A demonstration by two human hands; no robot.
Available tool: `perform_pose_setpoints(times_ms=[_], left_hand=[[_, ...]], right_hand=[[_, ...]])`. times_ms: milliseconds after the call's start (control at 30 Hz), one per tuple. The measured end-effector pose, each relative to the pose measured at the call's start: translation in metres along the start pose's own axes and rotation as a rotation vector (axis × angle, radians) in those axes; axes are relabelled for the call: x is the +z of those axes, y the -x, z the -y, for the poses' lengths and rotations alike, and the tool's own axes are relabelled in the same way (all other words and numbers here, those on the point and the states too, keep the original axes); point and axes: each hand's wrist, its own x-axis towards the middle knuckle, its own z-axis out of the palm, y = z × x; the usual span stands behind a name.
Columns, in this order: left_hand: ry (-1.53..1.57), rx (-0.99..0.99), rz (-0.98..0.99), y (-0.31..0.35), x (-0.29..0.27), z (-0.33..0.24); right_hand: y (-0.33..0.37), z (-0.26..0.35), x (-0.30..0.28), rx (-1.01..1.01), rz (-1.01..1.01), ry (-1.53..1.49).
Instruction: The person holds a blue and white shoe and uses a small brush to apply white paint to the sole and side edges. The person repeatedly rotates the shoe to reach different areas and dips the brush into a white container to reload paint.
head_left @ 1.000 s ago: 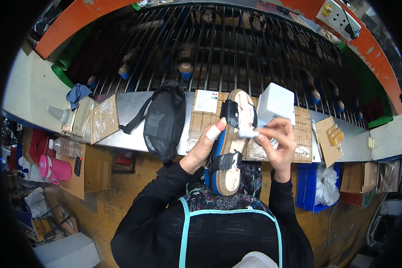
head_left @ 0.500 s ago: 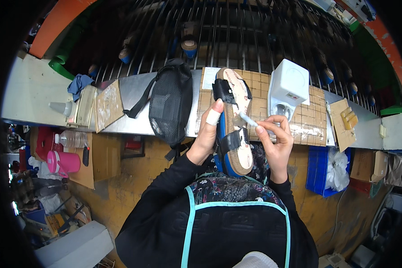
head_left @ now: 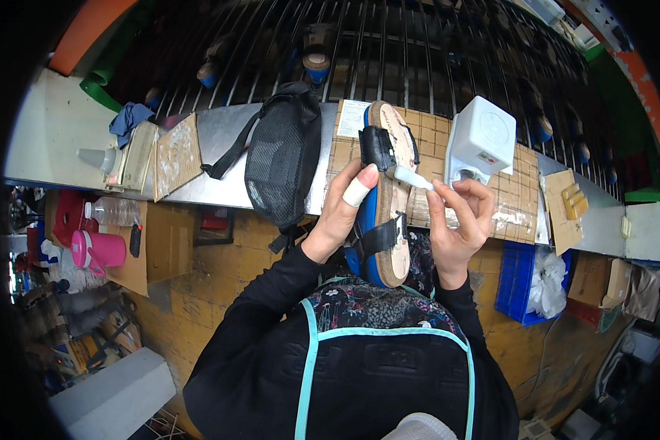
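Note:
My left hand (head_left: 335, 220), its thumb wrapped in white tape, is closed on the side of a sandal (head_left: 397, 199). The sandal has a pale footbed, a blue and cork-coloured sole and two black straps. It stands toe-away over my lap, its far end over the cardboard on the bench. Between thumb and fingers, my right hand (head_left: 462, 224) pinches a small pale brush-like tool (head_left: 413, 178). The tool's wide end is at the inner edge of the upper strap; I cannot tell whether it touches.
A white dispenser-like container (head_left: 484, 136) stands on the cardboard sheet (head_left: 517, 198) at right. A black mesh bag (head_left: 282, 158) lies to the left. Beyond the bench run metal rollers (head_left: 389, 44) carrying several shoes. A blue crate (head_left: 515, 282) and a pink bucket (head_left: 103, 249) sit lower down.
My right hand has moved slightly right and the tool's tip has gone up from mid-footbed to the upper strap. The sandal has tilted a little and its far end has shifted right.

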Motion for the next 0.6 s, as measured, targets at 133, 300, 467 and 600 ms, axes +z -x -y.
perform_pose_setpoints(times_ms=[133, 300, 467, 600], left_hand=[[0.053, 0.017, -0.005, -0.003, 0.0, 0.003], [-0.018, 0.024, 0.07, -0.012, -0.007, 0.005], [0.03, 0.053, 0.045, -0.014, -0.003, -0.002], [0.078, 0.049, 0.018, -0.016, -0.001, -0.005]], right_hand=[[0.003, -0.005, -0.006, 0.048, 0.106, -0.095], [0.007, -0.005, -0.012, 0.08, 0.158, -0.112], [0.006, -0.004, -0.017, 0.061, 0.192, -0.108], [0.005, -0.003, -0.02, 0.053, 0.207, -0.124]])
